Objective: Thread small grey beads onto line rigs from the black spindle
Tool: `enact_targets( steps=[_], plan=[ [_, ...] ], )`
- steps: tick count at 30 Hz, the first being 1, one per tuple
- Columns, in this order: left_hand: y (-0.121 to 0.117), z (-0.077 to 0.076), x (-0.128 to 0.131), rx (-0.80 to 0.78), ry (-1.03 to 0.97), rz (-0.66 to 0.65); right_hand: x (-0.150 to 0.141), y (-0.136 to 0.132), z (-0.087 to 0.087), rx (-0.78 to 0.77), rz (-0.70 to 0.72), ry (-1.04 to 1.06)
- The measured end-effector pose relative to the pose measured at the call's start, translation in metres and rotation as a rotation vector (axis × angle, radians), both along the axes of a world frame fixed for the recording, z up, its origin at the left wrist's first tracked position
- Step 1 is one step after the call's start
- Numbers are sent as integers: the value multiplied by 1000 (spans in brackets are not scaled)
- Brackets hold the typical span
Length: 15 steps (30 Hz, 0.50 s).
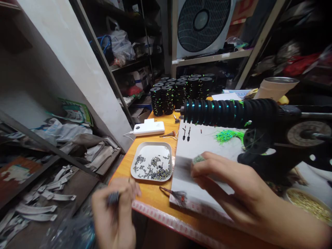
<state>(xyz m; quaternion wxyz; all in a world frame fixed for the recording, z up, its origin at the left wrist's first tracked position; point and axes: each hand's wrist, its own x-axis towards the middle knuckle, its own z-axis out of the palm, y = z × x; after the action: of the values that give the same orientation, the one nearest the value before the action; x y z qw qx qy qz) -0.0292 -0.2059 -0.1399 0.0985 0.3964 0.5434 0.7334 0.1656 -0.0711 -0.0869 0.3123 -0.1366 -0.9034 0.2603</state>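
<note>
1. Right hand (225, 186): positioned over the white sheet (185, 148). The thumb and fingers are drawn together at the tips, pinching a small greenish piece (198, 159). Its exact form is too blurred to tell.
2. Left hand (114, 211): positioned at the near edge of the wooden table (124, 166), in front of the tray. The fingers are curled around a dark piece (113, 198); blur hides its shape and the exact contact of the fingertips.
3. White tray (132, 169): rests on the table between the left hand and the white power bank (149, 128). It contains many loose small grey parts (155, 171), some with yellowish ones among them.
4. Dark-bristled bundle (178, 197): lies beside the tray, its stem on the wood and its bristles over the near corner of the sheet.
5. Two slim dark parts (186, 134): lie side by side on the far part of the sheet.
6. Green strand bundle (228, 136): lies beneath the machine, beyond the right hand.
7. Machine (285, 138): stands on the right and carries a horizontal, ribbed black roll (228, 112) with green and blue flecks.
8. Black rolls (168, 100): stand upright in a group at the far end of the table.
9. Bowl (292, 193): sits at the right, beside the right forearm, and contains small gold-coloured pieces (310, 207).
</note>
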Motion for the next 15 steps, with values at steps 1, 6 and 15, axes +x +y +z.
enact_targets(
  steps=[1,6,15],
  plan=[
    [13,2,-15,-162,157,35,-1,-1,1,-23,13,-11],
    [75,13,-65,-718,702,-306,-3,-8,0,-17,-33,30],
    [106,19,-76,-808,796,-529,-3,-5,7,-88,-9,5]
  ],
)
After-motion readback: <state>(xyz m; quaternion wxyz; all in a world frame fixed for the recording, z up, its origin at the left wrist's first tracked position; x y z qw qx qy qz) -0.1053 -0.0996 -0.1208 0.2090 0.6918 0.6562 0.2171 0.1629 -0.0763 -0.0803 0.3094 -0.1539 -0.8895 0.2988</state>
